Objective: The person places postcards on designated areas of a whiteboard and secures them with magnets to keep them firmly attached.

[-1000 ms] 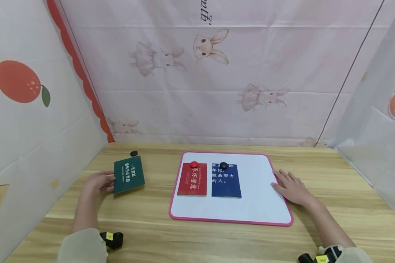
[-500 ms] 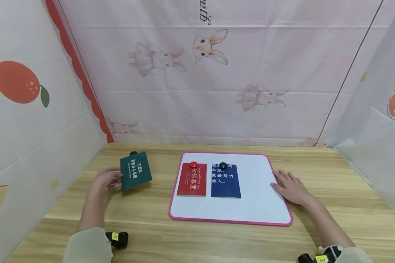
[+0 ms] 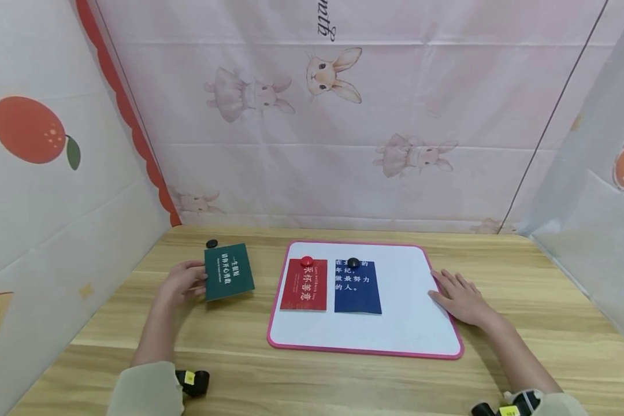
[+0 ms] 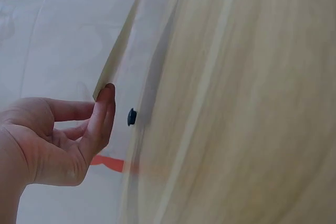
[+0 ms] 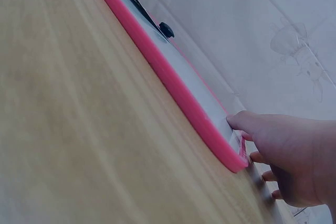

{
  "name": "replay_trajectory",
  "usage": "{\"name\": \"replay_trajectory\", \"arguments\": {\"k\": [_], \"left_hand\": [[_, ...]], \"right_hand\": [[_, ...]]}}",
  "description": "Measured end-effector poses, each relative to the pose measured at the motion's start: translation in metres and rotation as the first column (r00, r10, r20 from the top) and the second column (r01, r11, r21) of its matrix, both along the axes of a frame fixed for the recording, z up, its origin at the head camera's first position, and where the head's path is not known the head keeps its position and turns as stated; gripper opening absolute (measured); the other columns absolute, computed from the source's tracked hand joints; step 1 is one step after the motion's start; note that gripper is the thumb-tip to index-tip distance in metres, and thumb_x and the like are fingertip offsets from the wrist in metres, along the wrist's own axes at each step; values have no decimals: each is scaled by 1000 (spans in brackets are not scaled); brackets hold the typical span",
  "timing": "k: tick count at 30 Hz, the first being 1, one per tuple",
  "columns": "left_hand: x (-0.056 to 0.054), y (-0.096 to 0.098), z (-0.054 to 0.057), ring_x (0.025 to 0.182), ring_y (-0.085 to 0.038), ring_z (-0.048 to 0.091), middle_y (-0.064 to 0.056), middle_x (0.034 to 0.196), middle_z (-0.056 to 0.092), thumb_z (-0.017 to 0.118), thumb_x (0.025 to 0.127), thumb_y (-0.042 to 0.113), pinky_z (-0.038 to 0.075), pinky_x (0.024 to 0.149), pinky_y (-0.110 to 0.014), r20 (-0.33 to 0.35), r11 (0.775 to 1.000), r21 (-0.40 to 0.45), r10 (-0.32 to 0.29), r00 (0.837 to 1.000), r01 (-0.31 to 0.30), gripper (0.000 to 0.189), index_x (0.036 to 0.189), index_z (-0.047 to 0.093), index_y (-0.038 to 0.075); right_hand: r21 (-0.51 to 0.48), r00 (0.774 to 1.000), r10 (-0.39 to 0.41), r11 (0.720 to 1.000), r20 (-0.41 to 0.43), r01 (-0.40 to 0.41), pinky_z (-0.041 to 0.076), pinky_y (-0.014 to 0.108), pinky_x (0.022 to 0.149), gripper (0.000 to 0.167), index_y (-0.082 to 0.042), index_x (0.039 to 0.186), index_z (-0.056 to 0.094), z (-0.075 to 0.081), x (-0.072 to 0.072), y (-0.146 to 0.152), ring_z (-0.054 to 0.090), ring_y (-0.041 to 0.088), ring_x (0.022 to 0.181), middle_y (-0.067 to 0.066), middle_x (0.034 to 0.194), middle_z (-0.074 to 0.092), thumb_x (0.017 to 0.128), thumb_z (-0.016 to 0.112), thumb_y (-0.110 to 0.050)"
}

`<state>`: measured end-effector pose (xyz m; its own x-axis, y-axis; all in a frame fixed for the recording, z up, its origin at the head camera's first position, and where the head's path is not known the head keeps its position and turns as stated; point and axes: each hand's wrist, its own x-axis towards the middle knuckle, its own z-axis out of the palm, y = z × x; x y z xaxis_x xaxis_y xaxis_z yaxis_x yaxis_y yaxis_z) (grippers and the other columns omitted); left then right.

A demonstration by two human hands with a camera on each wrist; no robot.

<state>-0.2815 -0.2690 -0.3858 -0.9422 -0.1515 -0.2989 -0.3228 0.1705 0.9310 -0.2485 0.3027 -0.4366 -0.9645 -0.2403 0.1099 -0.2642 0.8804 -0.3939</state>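
Note:
In the head view my left hand (image 3: 184, 281) pinches a dark green card (image 3: 229, 271) with white writing by its left edge. From the left wrist, the card (image 4: 118, 51) appears edge-on between thumb and fingers, raised off the table. My right hand (image 3: 463, 297) lies at the right edge of a pink-rimmed whiteboard (image 3: 405, 323), thumb on the white surface and relaxed fingers along the side. On the board are a red card (image 3: 304, 286) under a red round magnet (image 3: 307, 261) and a blue card (image 3: 357, 294) under a black magnet (image 3: 353, 262).
Another black magnet (image 3: 211, 243) lies on the wooden table (image 3: 312, 384) behind the green card. Printed cloth walls (image 3: 270, 185) enclose the table at the back and both sides.
My left hand has carried the green card to the right, toward the whiteboard. The right hand, the board and the cards on it have stayed in place.

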Motion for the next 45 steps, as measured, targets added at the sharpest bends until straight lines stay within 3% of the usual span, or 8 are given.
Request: {"name": "replay_trajectory", "arguments": {"k": [18,28,36,45], "left_hand": [[-8,34,6,83,-17,56,-21,126,43,42,93,-2,52,65,-27,-10,995,-65,-73,997,73,49,140,30,1],[-10,50,9,98,-25,53,-22,131,41,41,94,-1,51,70,-30,-1,993,-70,-96,995,96,47,140,30,2],[-12,63,12,96,-24,54,-22,130,42,41,93,-2,49,79,-38,-33,992,-64,-112,993,110,47,139,31,1],[-15,77,13,92,-22,57,-21,124,46,42,92,-3,51,70,-31,-62,989,-66,-137,989,133,47,138,33,0]], "right_hand": [[0,1000,-8,1000,-8,8,7,70,93,66,3,140,29,-3,1,1,12,57,124,32,140,22,94,45,-43],[1,1000,-6,1000,5,6,4,70,94,68,2,141,28,-5,0,3,10,56,125,32,141,19,94,43,-45],[-6,1000,-1,1000,5,1,4,70,94,68,2,141,28,-3,-1,3,9,57,125,32,141,19,94,43,-45],[-27,1000,1,1000,14,-1,2,69,95,61,2,141,27,-3,-1,3,8,55,126,32,142,18,98,37,-40]]}}
